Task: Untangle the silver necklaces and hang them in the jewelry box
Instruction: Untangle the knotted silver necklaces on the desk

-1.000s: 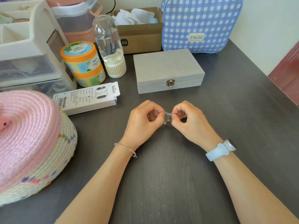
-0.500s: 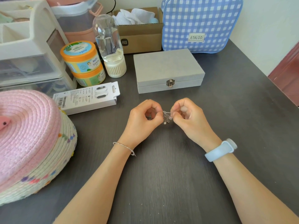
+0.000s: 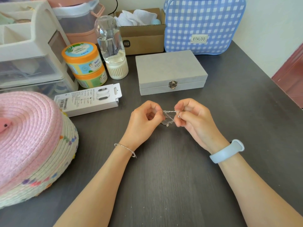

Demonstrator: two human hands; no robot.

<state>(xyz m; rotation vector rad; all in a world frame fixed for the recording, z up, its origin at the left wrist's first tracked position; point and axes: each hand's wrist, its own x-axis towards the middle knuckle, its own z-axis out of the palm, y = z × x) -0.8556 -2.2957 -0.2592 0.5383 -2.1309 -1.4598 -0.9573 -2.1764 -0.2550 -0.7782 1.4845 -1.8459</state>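
Two bare forearms reach in from the near edge over the dark grey wood-grain tabletop [image 3: 164,185], the left wrist wearing a thin silver chain bracelet [image 3: 125,149] and the right a pale blue silicone wristband [image 3: 227,151]. Just beyond them the left hand [image 3: 144,118] and the right hand [image 3: 195,117] face each other, each with fingers curled and thumb and fingertips pinching the small tangle of fine silver necklaces [image 3: 168,116]; one strand is drawn taut between the two hands while the rest hangs in a loose knot below it (whether it touches the tabletop I cannot tell). To the near left sits a round coiled-rope basket with a pink woven lid [image 3: 27,141], and beyond it a flat white cardboard retail package [image 3: 88,100] lies on the tabletop. Directly beyond the hands, well apart from them, stands the flat rectangular grey velvet jewelry box [image 3: 170,69], its lid down and its small metal clasp [image 3: 173,84] facing the person. To its left are two stacked orange-lidded round tubs [image 3: 85,64] and a clear bottle on a white base [image 3: 113,46], with a white plastic drawer organiser [image 3: 29,46] at the far left. Farthest back stand a brown cardboard box holding white cloth [image 3: 141,33] and a blue-and-white gingham zip bag labelled ETALOO [image 3: 203,23].
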